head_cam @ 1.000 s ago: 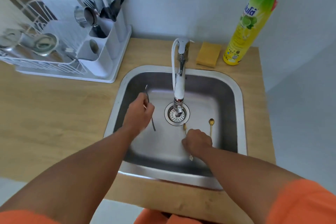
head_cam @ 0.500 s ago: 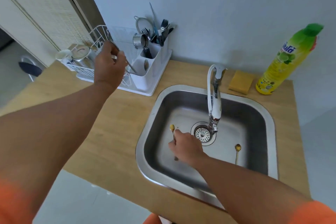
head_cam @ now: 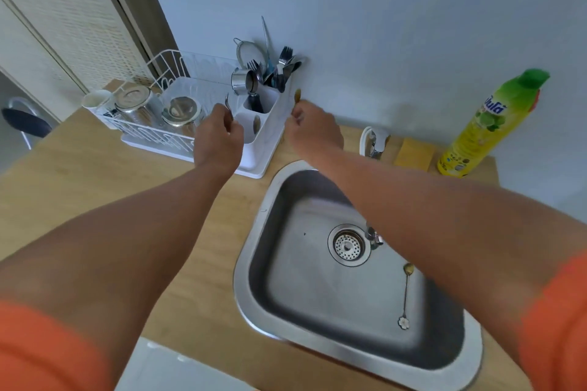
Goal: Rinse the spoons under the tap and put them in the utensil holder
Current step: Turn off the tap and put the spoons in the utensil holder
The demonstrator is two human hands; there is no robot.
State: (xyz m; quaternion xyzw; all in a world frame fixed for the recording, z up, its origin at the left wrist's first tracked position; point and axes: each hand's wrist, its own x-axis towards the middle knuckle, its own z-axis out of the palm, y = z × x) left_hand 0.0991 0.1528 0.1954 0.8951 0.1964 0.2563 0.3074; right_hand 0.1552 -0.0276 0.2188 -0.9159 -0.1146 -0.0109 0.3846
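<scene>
- The left hand (head_cam: 219,133) is gripping a silver spoon (head_cam: 227,105), fingers curled round the handle, the bowl end poking up above the knuckles – roughly upright.
- The right hand (head_cam: 313,130) is pinching a gold spoon (head_cam: 297,95), its bowl showing just above the fingers, also standing close to upright.
- The utensil holder (head_cam: 260,124) is sitting between the two hands, already crowded with forks and other cutlery at the back; its nearer compartments are looking free.
- Both hands are hovering just beside the holder's rim, so each spoon seems to need only a short inward move and a drop, long axis vertical.
- The left hand is looking slightly nearer the front compartment – probably first in.
- A third spoon (head_cam: 405,292), gold with a flower end, is lying in the sink (head_cam: 254,263), handle pointing toward the person, well apart from both hands and not yet put away.
</scene>
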